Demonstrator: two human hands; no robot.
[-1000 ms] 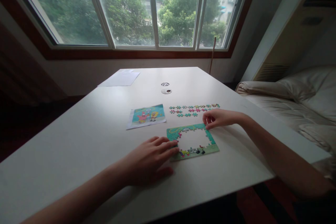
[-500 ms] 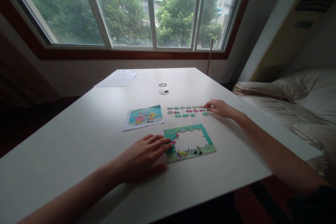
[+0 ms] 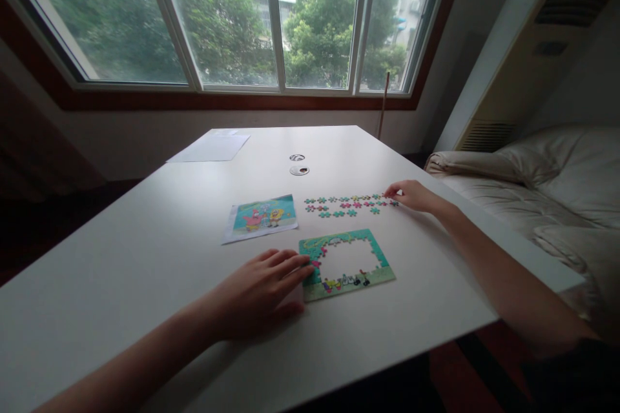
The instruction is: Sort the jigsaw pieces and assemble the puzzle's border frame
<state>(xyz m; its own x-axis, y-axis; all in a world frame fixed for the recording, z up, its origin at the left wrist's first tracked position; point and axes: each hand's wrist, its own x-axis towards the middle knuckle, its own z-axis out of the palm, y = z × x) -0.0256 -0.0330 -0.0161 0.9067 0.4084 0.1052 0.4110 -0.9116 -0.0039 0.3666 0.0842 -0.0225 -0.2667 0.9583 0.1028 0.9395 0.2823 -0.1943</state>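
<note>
In the head view, my left hand (image 3: pixel 264 284) lies on the table, palm down and fingers stretched out. Its fingertips rest on the left edge of a jigsaw puzzle frame (image 3: pixel 382 264), a green picture border with an open white middle. My right hand (image 3: pixel 411 196) is at the right end of the rows of loose jigsaw pieces (image 3: pixel 339 213), with thumb and fingers drawn together at a small jigsaw piece mostly hidden by the fingertips. The pieces are teal, pink and yellow. Left of them lies a printed picture sheet (image 3: pixel 264 214) with cartoon figures.
The white table (image 3: pixel 145 239) carries two round discs (image 3: pixel 299 170) near its middle and a white paper sheet (image 3: pixel 208 148) at the far left. Beyond stands a window (image 3: pixel 232 26). A pale sofa (image 3: pixel 508 174) is at the right, with a tall beige cabinet unit (image 3: pixel 513 64) behind it.
My right hand has shifted slightly to the right along the loose pieces. My left hand stays on the puzzle frame. The whole view has moved a little.
</note>
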